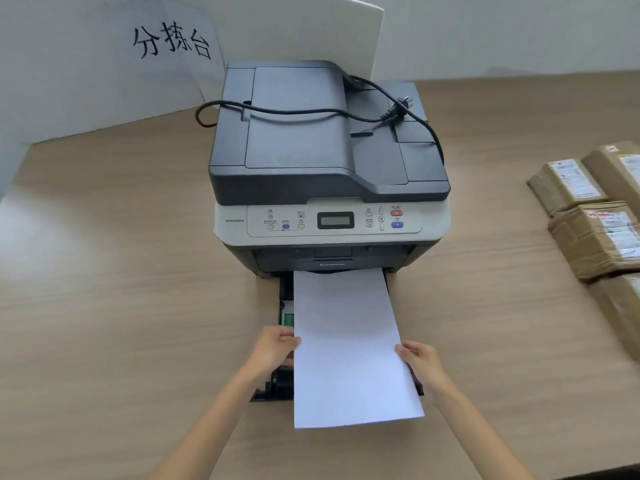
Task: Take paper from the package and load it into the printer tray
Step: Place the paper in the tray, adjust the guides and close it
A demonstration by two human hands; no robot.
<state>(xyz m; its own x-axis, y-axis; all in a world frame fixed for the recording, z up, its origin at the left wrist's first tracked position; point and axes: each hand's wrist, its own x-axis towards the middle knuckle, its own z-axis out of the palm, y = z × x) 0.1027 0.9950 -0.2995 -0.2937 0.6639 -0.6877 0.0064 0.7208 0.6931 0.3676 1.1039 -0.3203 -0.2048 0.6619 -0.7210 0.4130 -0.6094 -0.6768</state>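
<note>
A grey and white printer stands on the wooden table. Its black paper tray is pulled out toward me at the bottom front. White paper lies over the open tray, its far edge under the printer's front and its near edge sticking out past the tray. My left hand grips the paper's left edge. My right hand grips its right edge. Most of the tray is hidden under the paper.
A black power cord with its plug lies across the printer's lid. Several brown wrapped packages with labels lie at the table's right edge. A white board with black characters leans behind the printer.
</note>
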